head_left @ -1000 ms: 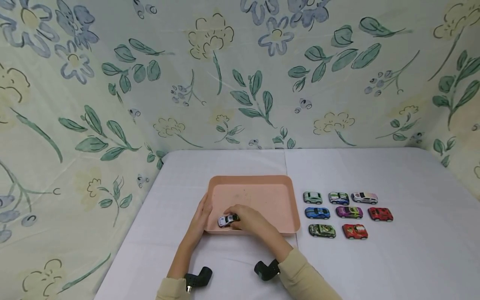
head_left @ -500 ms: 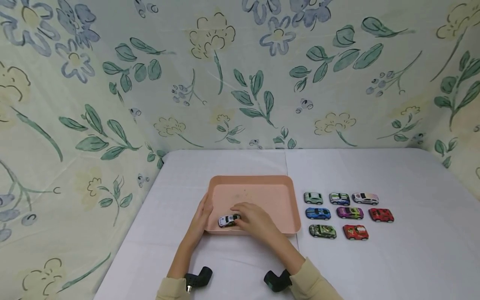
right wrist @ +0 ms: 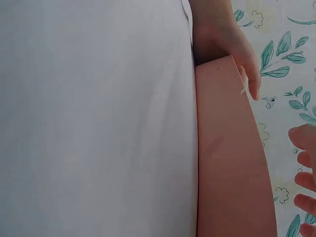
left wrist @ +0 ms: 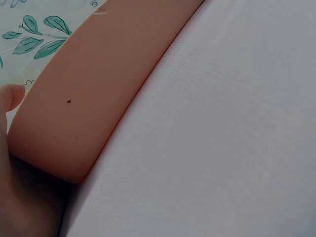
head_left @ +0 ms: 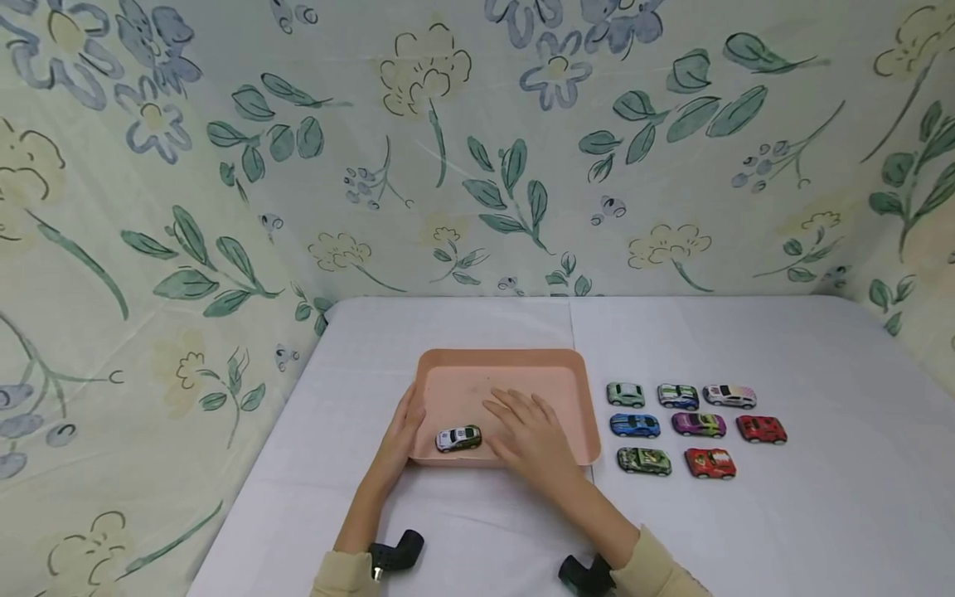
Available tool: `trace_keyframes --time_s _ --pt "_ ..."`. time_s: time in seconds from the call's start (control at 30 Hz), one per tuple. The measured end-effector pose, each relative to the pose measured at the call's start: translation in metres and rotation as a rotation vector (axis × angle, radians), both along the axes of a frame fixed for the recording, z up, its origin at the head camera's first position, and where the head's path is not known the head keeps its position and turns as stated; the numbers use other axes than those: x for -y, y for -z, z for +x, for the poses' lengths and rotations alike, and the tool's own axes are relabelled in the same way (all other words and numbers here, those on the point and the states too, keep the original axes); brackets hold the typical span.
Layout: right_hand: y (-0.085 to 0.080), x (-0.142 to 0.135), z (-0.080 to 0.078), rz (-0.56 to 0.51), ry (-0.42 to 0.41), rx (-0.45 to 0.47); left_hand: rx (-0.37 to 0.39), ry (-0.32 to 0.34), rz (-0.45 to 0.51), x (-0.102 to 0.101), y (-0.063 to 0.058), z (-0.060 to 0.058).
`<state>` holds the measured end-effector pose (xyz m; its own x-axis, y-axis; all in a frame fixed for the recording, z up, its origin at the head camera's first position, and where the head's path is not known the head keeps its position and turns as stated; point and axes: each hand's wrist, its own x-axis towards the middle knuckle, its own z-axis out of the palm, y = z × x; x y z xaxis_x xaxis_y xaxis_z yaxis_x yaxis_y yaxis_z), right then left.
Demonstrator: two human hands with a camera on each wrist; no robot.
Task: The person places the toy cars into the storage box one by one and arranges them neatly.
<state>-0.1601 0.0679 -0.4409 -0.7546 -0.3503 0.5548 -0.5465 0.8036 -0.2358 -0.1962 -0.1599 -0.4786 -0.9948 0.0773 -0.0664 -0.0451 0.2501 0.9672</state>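
Note:
A pink tray (head_left: pixel 500 356) lies on the table, and its side wall (left wrist: pixel 101 79) fills much of the left wrist view. My left hand (head_left: pixel 395 435) holds the tray's left side, thumb over the rim, as the right wrist view also shows. Inside the tray, near the front left corner, sits a small white and dark toy car (head_left: pixel 458 439). My right hand (head_left: pixel 537 439) hovers over the tray just right of that car, fingers spread and holding nothing. Its fingertips (right wrist: pixel 303 179) show at the right edge of the right wrist view.
Right of the tray, several toy cars stand in loose rows, among them a blue car (head_left: pixel 635 425), a purple car (head_left: pixel 699 424) and a red car (head_left: pixel 762 429). A white cloth (head_left: pixel 462 531) covers the table. Behind it hangs a floral curtain (head_left: pixel 298 191).
My right hand has let go of the white and dark toy car and drawn away to the right, its fingers spreading. The car stays in the tray. My left hand keeps its place.

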Motion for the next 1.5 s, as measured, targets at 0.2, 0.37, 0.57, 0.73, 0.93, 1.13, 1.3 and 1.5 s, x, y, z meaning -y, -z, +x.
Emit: trace_keyframes --time_s 0.2,0.37,0.57,0.73,0.93,1.13,1.3,1.5 --pt "-0.002 -0.019 0.007 0.137 0.044 0.001 -0.01 0.015 0.013 0.001 0.001 0.0" --pt "-0.004 -0.033 0.01 0.159 0.069 0.025 -0.005 0.014 0.01 0.0 0.0 0.001" --pt "-0.008 -0.051 0.015 0.207 0.138 0.045 0.01 0.023 -0.007 -0.003 -0.016 0.007" --pt "-0.009 -0.066 0.018 0.218 0.182 0.068 0.011 0.018 -0.003 -0.001 -0.009 0.002" --pt "-0.01 -0.086 0.021 0.172 0.222 0.117 0.013 -0.002 -0.009 -0.002 -0.002 0.0" --pt "-0.011 -0.109 0.025 0.138 0.258 0.144 0.016 -0.007 -0.012 -0.002 -0.003 -0.001" --pt "-0.01 -0.128 0.032 0.122 0.304 0.209 0.008 0.003 0.0 -0.002 -0.001 -0.002" --pt "-0.012 -0.15 0.038 0.107 0.359 0.224 0.008 -0.003 0.005 -0.002 -0.001 -0.001"
